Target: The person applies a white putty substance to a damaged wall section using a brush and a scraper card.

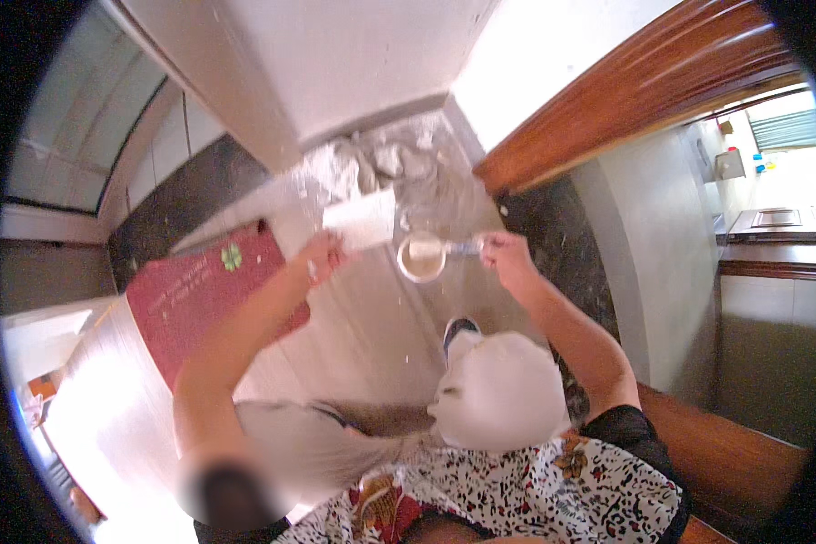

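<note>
My left hand (324, 257) is closed at the lower left corner of a flat white rectangular sheet (362, 220); it is too blurred to tell if this is card or a thin board. My right hand (506, 257) grips the handle of a short tool (463, 247), its fingers wrapped near the handle's end. The tool's pale, broad head lies over a round white cup (421, 276); whether it is a brush or a scraper I cannot tell. Pale matter shows inside the cup, which sits just right of the sheet.
Crumpled pale sheeting (385, 165) lies in the far corner by the wall. A red doormat (199, 299) with a green clover is under my left forearm. A wooden door frame (635, 86) rises at right. My bent knee (498, 394) and shoe (460, 328) are close below.
</note>
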Action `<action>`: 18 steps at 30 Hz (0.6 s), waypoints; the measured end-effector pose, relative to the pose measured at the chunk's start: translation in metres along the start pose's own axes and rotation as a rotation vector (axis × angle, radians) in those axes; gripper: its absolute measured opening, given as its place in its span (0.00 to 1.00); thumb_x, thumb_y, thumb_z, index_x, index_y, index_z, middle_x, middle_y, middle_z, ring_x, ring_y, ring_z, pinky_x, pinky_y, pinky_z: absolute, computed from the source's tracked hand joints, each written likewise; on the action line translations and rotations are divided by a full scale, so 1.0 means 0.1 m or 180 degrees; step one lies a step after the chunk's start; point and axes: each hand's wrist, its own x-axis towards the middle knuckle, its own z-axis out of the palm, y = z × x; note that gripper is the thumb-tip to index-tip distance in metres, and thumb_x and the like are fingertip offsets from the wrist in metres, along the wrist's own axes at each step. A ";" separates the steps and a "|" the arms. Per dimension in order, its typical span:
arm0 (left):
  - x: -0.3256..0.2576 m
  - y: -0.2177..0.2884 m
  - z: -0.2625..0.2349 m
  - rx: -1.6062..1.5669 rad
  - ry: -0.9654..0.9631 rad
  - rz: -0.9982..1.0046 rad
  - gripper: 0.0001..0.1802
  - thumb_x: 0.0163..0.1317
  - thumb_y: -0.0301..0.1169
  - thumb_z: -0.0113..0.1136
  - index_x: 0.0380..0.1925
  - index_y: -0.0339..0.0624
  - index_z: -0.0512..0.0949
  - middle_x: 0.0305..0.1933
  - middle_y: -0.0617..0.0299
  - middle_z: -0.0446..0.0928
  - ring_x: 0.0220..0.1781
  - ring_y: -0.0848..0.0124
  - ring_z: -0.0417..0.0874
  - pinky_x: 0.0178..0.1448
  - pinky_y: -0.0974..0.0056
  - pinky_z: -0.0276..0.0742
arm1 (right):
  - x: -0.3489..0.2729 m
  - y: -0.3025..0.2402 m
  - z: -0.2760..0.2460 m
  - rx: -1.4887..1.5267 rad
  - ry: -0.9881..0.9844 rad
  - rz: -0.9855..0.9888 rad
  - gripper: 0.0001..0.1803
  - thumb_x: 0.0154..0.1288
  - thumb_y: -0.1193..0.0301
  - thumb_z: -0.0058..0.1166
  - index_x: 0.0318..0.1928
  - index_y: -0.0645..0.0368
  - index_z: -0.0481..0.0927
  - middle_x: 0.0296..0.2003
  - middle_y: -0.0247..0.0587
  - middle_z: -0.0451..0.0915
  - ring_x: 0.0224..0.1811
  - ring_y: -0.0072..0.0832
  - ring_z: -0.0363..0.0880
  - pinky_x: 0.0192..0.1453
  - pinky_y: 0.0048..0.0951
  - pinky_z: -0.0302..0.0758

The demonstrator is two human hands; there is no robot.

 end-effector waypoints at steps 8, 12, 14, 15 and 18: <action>-0.39 0.43 0.95 0.0865 -0.0379 0.0317 0.13 0.56 0.23 0.44 0.41 0.28 0.63 0.41 0.53 0.69 0.40 0.62 0.74 0.41 0.57 0.77 | -0.25 -0.39 -0.08 0.1107 -0.0127 -0.0079 0.10 0.54 0.80 0.42 0.38 0.70 0.71 0.25 0.37 0.70 0.25 0.21 0.66 0.29 0.17 0.64; -0.50 0.51 0.97 0.1130 -0.0920 0.0214 0.18 0.55 0.28 0.47 0.44 0.31 0.63 0.41 0.54 0.70 0.42 0.63 0.74 0.39 0.58 0.77 | -0.25 -0.46 0.01 0.1227 -0.0290 -0.0191 0.09 0.56 0.80 0.42 0.37 0.70 0.71 0.28 0.39 0.71 0.28 0.23 0.67 0.33 0.20 0.65; -0.56 0.56 1.03 0.1416 -0.1306 0.0064 0.19 0.54 0.28 0.48 0.45 0.31 0.62 0.41 0.54 0.70 0.40 0.64 0.74 0.38 0.59 0.77 | -0.23 -0.47 0.02 0.1258 -0.0356 -0.0247 0.09 0.55 0.80 0.42 0.37 0.69 0.71 0.29 0.39 0.71 0.29 0.23 0.67 0.33 0.20 0.65; -0.61 0.58 1.11 0.1407 -0.1293 0.0058 0.19 0.54 0.28 0.48 0.45 0.31 0.62 0.41 0.54 0.70 0.40 0.64 0.74 0.38 0.59 0.77 | -0.23 -0.48 0.00 0.1333 -0.0514 -0.0322 0.09 0.55 0.80 0.43 0.38 0.68 0.71 0.31 0.39 0.71 0.32 0.23 0.68 0.38 0.20 0.65; -0.71 0.63 1.30 0.1519 -0.1396 -0.0023 0.20 0.54 0.28 0.48 0.46 0.31 0.61 0.41 0.54 0.70 0.40 0.65 0.74 0.37 0.59 0.77 | -0.24 -0.50 0.03 0.1377 -0.0567 -0.0416 0.09 0.55 0.80 0.44 0.38 0.68 0.71 0.33 0.39 0.72 0.34 0.24 0.69 0.40 0.22 0.67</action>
